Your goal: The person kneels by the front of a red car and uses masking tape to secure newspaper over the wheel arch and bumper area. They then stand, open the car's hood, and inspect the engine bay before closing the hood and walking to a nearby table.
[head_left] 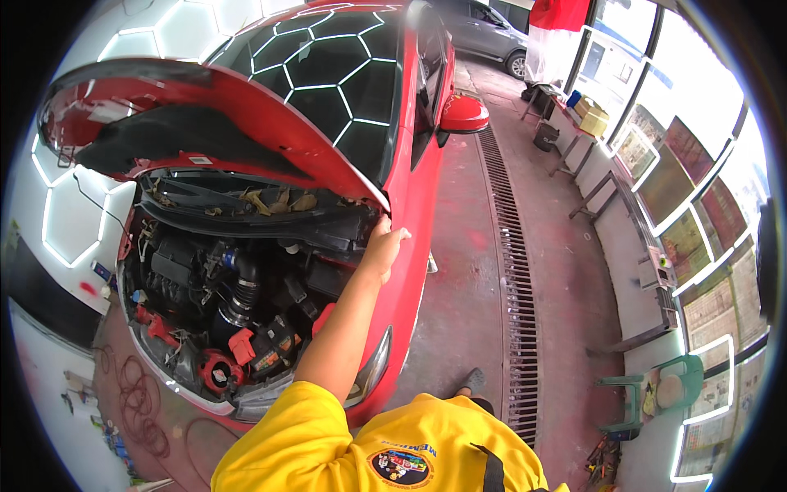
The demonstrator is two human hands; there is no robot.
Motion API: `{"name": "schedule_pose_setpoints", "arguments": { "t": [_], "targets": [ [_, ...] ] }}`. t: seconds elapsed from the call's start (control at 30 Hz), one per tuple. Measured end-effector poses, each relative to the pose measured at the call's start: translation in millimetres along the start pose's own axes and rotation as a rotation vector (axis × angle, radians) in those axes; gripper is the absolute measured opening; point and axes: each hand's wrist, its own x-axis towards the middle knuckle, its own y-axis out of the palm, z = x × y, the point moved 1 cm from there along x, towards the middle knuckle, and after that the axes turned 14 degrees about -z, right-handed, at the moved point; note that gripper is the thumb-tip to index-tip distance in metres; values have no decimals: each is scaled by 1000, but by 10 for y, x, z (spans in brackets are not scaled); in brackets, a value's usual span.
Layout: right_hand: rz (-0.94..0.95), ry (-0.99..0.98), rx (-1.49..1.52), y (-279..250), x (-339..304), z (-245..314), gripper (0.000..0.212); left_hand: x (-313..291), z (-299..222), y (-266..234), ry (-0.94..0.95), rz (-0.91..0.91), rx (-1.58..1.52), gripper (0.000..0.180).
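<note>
A red car stands in front of me with its hood (328, 148) raised. My left hand (384, 250) is at the rear corner of the engine bay, just below the hood's lower corner. Its fingers curl over the top edge of the red fender (402, 279), with the thumb pointing out to the right; the fingertips are partly hidden. Below and left of my arm lies the open engine bay, with a black intake hose (244, 291), a battery (275, 343) and a red round cap (218, 373). Dry leaves (279, 202) rest on the cowl below the windshield (328, 82). My right hand is out of view.
A metal floor grate (512, 295) runs along the car's right side in this view. By the right wall stand a green plastic chair (672, 385), a bench (635, 246) and a black bucket (546, 137). A red hose (135, 402) lies coiled on the floor at left. A grey car (488, 37) is farther back.
</note>
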Motion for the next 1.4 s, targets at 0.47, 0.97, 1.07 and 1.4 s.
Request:
{"name": "schedule_pose_setpoints", "arguments": {
  "t": [0.47,0.97,1.07,1.4],
  "targets": [
    [95,22,397,-1081,2450,1240,26,1233,823,-191,-137,-540,-19,59],
    [-69,-297,174,-2793,4492,3998,43,643,3107,1735,-217,-763,769,57],
    [-38,-355,222,-3111,4648,4965,44,1171,4319,1796,-514,-334,1228,41],
    [-384,7,58,-3742,6284,4626,25,3676,5240,4121,-1289,539,818,71]
  ]
}}
